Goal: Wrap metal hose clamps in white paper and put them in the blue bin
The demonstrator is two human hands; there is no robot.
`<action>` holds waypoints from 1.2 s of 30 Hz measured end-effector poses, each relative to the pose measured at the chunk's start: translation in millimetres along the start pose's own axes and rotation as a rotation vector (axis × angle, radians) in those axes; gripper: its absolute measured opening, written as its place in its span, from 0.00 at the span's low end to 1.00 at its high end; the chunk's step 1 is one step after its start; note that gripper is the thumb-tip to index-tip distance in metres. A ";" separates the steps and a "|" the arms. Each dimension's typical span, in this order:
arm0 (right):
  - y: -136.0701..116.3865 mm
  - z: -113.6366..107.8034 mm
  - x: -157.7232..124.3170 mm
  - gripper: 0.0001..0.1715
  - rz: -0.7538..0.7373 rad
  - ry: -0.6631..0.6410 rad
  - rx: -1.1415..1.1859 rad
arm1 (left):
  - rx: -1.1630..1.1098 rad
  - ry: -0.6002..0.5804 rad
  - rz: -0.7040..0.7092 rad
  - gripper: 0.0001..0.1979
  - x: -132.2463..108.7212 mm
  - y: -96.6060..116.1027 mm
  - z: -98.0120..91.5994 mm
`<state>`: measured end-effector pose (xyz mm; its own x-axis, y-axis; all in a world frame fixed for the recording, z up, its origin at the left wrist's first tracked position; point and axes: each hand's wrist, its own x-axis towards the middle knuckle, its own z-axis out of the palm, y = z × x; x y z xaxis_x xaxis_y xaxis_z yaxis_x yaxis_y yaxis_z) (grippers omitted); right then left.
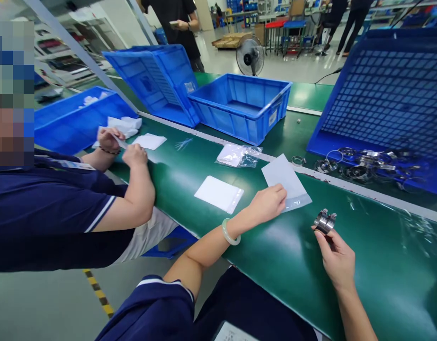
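Note:
My left hand (268, 202) pinches the edge of a white plastic bag (284, 175) that has a clear strip along its near end. In my right hand (337, 258), raised over the green tabletop (275, 255), are shiny metal hose clamps (324, 221) with small screws on top. The fingers close round them from below and behind. A flat stack of white bags (218, 193) lies to the left of my left hand. Behind it rests a clear packet with white contents (236, 155).
Loose metal clamps (367, 166) lie by a tilted blue crate (385, 94) at the right. Another blue crate (236, 113) stands beyond the table strip. At my left a co-worker's hands (133, 154) handle a white bag. A fan (249, 54) stands behind.

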<state>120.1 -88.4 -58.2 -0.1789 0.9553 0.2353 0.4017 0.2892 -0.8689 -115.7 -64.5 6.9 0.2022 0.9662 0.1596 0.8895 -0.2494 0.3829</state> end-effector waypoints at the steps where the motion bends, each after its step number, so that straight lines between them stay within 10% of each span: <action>1: -4.6 -9.4 -4.3 0.08 -0.058 0.003 -0.063 | -0.008 -0.062 0.030 0.07 2.2 5.8 11.2; 8: -9.8 -37.1 -11.5 0.09 -0.541 -0.334 -0.515 | -0.037 -0.286 0.120 0.08 -0.3 16.9 43.5; 15: 7.2 -12.5 -2.4 0.13 -0.618 -0.636 -0.800 | -0.084 -0.254 0.097 0.07 -5.2 11.6 38.1; 23: -1.6 2.9 -2.2 0.11 -0.496 -0.585 -0.847 | -0.267 0.080 -0.148 0.11 -45.3 8.6 52.8; 36: -14.3 13.2 1.8 0.10 -0.422 -0.499 -0.888 | -0.337 0.043 -0.302 0.05 -51.7 15.1 83.0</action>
<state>102.2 -91.7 -51.1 -0.7156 0.6956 0.0636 0.6900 0.7181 -0.0904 -78.6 -112.9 -71.1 -0.0691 0.9971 0.0307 0.7218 0.0288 0.6915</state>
